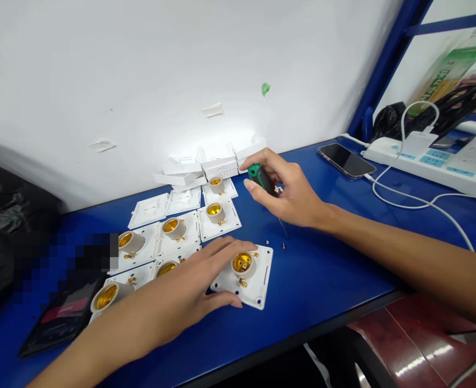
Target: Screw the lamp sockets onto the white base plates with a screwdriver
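My left hand [205,269] is closed over a white square lamp holder [259,277], its thumb at the near edge and its fingers across the far side. This holder lies flat, and its gold-threaded round socket faces up. In my right hand [296,191] is a screwdriver [261,179] with a green and black handle, its thin shaft slanting down toward the table. Small brass-coloured bits peek out between the fingers of that hand. A small screw [284,246] and another tiny brass piece [267,242] lie on the table just beyond the lamp holder.
Several similar lamp holders [219,218] stand in rows at the left, partly behind my left arm. White boxes [219,161] are stacked against the wall. To the right are a phone [346,160], a power strip [387,156] and loose white cables. A black pouch [64,318] lies at left.
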{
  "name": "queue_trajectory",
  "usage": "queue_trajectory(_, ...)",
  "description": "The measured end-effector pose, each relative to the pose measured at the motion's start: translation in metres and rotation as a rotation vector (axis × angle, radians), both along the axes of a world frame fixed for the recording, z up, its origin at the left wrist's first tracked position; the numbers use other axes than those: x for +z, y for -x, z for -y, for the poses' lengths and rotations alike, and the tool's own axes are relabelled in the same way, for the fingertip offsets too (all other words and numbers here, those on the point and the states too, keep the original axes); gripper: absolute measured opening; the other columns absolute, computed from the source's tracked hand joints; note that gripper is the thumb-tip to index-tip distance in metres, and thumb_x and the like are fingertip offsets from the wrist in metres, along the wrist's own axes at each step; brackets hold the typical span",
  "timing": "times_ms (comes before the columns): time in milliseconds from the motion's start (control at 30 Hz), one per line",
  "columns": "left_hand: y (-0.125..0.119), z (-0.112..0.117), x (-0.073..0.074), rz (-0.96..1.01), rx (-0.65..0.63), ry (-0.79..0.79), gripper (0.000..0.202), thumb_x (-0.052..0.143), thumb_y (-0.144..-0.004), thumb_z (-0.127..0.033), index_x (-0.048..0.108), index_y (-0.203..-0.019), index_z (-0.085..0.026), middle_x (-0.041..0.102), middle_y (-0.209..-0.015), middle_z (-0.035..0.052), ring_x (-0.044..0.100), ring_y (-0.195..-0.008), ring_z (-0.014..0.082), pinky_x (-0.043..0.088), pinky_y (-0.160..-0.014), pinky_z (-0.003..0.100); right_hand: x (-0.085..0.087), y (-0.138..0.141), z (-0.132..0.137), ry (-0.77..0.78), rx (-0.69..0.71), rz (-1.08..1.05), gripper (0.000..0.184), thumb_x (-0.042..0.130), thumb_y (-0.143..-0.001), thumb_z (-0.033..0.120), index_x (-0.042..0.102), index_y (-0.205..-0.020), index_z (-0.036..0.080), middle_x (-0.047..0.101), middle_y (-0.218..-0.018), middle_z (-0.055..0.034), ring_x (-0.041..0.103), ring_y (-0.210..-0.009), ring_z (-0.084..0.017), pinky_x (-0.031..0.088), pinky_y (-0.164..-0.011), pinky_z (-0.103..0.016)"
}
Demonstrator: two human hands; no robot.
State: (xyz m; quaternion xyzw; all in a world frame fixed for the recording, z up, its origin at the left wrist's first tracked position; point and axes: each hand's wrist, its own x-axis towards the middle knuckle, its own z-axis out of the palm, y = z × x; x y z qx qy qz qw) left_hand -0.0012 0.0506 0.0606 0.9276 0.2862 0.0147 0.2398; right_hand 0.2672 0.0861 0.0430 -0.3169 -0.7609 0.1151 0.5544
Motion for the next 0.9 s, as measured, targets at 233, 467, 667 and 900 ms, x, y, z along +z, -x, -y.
queue_trajectory(233, -0.013, 0.007, 0.015, -0.009, 0.075, -0.142, 0.068, 0.071, -0.1, -0.051, 0.036, -0.158, -0.043, 0.049, -0.16, 0.0039, 0.057, -0.139, 0.0337, 0.051, -0.112, 0.048, 0.005, -0.006, 0.002, 0.027, -0.013, -0.046, 0.015, 0.063, -0.097, 0.02, 0.061, -0.112, 0.019, 0.039, -0.066, 0.0095, 0.036, -0.052, -0.009, 0.033, -0.051, -0.026)
queue_trajectory(467, -0.023, 0.015, -0.014, 0.077, 0.071, -0.228, 0.034, 0.052, -0.109, -0.033, 0.053, -0.143, -0.033, 0.061, -0.141, 0.0081, 0.062, -0.128, 0.0322, 0.054, -0.106, 0.048, 0.001, -0.006, 0.002, 0.009, -0.002, -0.014, 0.015, 0.064, -0.099, 0.022, 0.062, -0.113, 0.019, 0.038, -0.066, 0.0093, 0.034, -0.054, -0.008, 0.032, -0.051, -0.025)
queue_trajectory(667, -0.01, 0.007, -0.008, 0.078, 0.063, -0.061, 0.046, 0.054, -0.109, -0.031, 0.042, -0.152, -0.041, 0.056, -0.149, 0.001, 0.056, -0.137, 0.0253, 0.051, -0.113, 0.039, 0.002, -0.005, 0.004, 0.022, -0.027, -0.003, 0.015, 0.065, -0.098, 0.021, 0.062, -0.113, 0.02, 0.041, -0.068, 0.0081, 0.036, -0.054, -0.009, 0.034, -0.052, -0.026)
queue_trajectory(900, -0.015, 0.018, -0.019, 0.145, 0.129, -0.164, 0.031, 0.052, -0.111, -0.032, 0.05, -0.142, -0.036, 0.057, -0.143, 0.0019, 0.053, -0.137, 0.0262, 0.045, -0.116, 0.042, 0.003, -0.005, 0.004, 0.08, -0.063, -0.043, 0.014, 0.065, -0.098, 0.024, 0.061, -0.111, 0.021, 0.041, -0.066, 0.0084, 0.041, -0.051, -0.01, 0.036, -0.05, -0.028)
